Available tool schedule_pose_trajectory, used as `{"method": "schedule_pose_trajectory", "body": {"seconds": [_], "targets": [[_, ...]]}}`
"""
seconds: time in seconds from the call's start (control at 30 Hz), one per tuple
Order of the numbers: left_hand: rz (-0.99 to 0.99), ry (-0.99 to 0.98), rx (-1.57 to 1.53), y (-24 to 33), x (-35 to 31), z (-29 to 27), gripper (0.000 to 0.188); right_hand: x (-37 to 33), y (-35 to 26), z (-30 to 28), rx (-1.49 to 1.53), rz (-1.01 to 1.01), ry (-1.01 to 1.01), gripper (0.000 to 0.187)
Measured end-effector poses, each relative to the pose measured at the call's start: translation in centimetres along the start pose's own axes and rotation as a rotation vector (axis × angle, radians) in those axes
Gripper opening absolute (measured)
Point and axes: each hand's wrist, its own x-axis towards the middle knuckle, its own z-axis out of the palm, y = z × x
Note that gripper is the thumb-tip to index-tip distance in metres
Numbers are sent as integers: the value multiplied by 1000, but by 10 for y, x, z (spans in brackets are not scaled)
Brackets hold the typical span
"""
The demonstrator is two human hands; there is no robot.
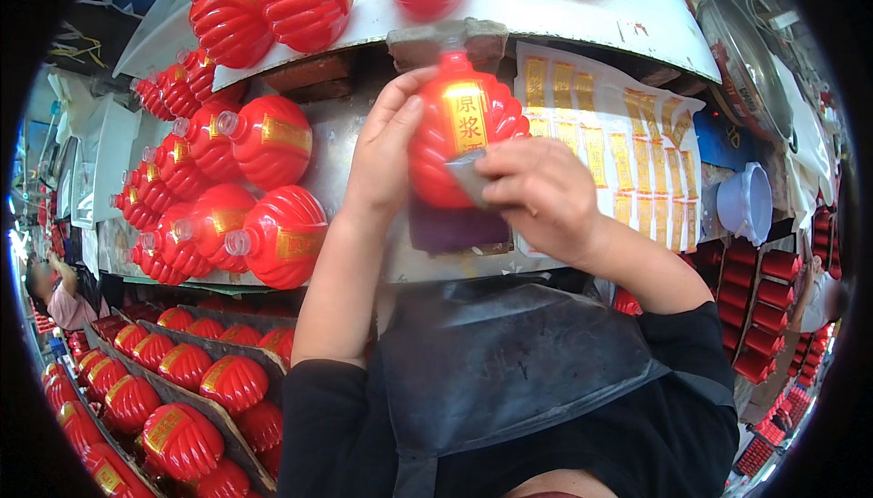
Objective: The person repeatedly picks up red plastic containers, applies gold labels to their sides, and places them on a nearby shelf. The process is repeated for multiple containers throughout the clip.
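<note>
A round red ribbed bottle (432, 166) with a clear neck stands in front of me at the middle of the bench, a gold label down its front. My left hand (389, 139) steadies its left side, fingers stretched along the shoulder with the thumb up. Pinched in my right hand (543, 191) is a small grey flat scraper-like piece (468, 176), its edge against the lower part of the label. A dark purple pad (455, 230) lies below the bottle. Just right of it is a white backing sheet (627, 134) with rows of gold labels.
Several labelled red bottles (277, 141) lie on the bench at left, and more (305, 2) stand on the white shelf (536, 7) ahead. Crates of red bottles (182, 439) fill the lower left. A pale blue bucket (746, 202) is at right. Other people (68, 293) are at the far sides.
</note>
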Motion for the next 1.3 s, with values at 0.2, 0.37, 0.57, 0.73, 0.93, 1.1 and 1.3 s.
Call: {"method": "schedule_pose_trajectory", "body": {"seconds": [0.2, 0.37, 0.57, 0.73, 0.93, 1.1, 1.3], "targets": [[-96, -12, 50, 5, 19, -9, 29, 7, 1, -9, 62, 44, -163, 25], [-102, -42, 41, 11, 19, -7, 40, 59, 52, -6, 56, 324, -83, 34], [-29, -86, 190, 18, 9, 2, 100, 83, 58, -24, 182, 276, -327, 34], [-4, -120, 373, 24, 10, 9, 102, 83, 56, -15, -76, 158, -266, 34], [37, -134, 407, 27, 7, 19, 91, 80, 55, -24, -89, 82, -250, 36], [31, -114, 534, 30, 14, 21, 74, 69, 50, -30, 253, 358, -144, 35], [-35, -40, 327, 27, 20, 22, 46, 39, 56, -23, 84, 319, 96, 18]]}}
